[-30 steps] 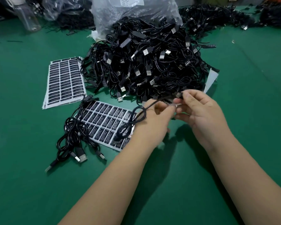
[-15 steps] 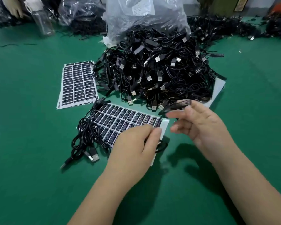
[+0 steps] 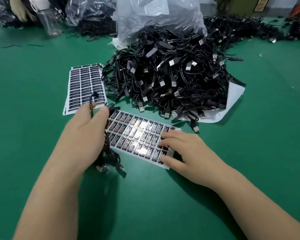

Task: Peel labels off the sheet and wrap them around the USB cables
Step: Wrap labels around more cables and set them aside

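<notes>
Both forearms reach up from the frame's bottom over the green worktop [image 3: 249, 153]. The right hand [image 3: 185, 149] lies palm-down, fingertips spread on the near label sheet [image 3: 139, 135]. The left hand [image 3: 87, 132], grip closed, holds a cable [image 3: 91, 108] above a small bundle [image 3: 111, 161]. Beyond lie a second sheet [image 3: 85, 84] and the cable pile [image 3: 171, 80].
</notes>
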